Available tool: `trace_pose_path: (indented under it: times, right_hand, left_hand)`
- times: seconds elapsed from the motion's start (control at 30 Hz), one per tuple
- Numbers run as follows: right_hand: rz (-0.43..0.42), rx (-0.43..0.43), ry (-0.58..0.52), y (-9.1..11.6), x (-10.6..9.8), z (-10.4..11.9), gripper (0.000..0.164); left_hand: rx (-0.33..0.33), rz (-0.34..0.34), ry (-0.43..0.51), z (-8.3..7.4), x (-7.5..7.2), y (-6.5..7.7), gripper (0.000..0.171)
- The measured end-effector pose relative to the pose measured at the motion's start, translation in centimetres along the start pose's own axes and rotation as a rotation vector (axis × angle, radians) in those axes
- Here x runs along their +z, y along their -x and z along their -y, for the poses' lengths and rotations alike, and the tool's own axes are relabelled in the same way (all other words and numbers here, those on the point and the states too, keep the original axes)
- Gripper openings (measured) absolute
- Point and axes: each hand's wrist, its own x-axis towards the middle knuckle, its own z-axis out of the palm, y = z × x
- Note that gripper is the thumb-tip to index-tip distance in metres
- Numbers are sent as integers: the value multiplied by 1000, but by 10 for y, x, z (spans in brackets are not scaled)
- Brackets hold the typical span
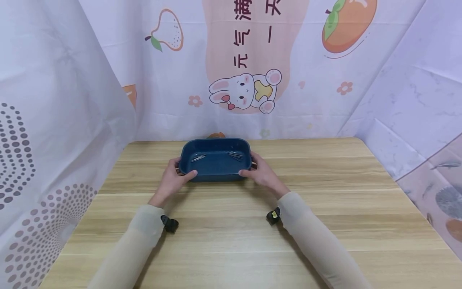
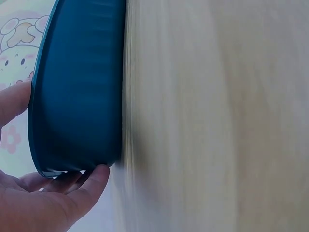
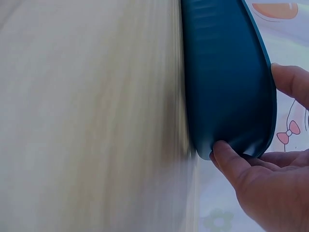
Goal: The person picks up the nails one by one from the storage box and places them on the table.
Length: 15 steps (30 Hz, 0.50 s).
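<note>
A dark blue rectangular basin (image 1: 216, 178) with rounded corners is held at the back of the wooden table, open side up. At its left end my left hand (image 1: 172, 179) grips it, thumb over the front rim and fingers around the end wall. My right hand (image 1: 264, 175) holds the opposite end in much the same way. Thin light streaks show inside near both ends. In the left wrist view, fingertips (image 2: 100, 173) press the lower end of the basin wall (image 2: 79, 92). The right wrist view shows the thumb at the rim of the basin (image 3: 227, 77).
The wooden table (image 1: 231, 241) extends in front and to both sides. Behind it hangs a white curtain (image 1: 162, 96) printed with a rabbit, fruit and characters. More printed cloth (image 1: 57, 100) closes off the left, and pale cloth (image 1: 408, 104) the right. Each wrist wears a small black camera (image 1: 169, 224).
</note>
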Motion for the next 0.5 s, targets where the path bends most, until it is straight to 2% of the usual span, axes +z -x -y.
trace_pose_path:
  times: [0.5]
  right_hand:
    - [8,-5,-21,8,-15,-5,81]
  left_hand:
    - [-12,3,41,-9,15,0,87]
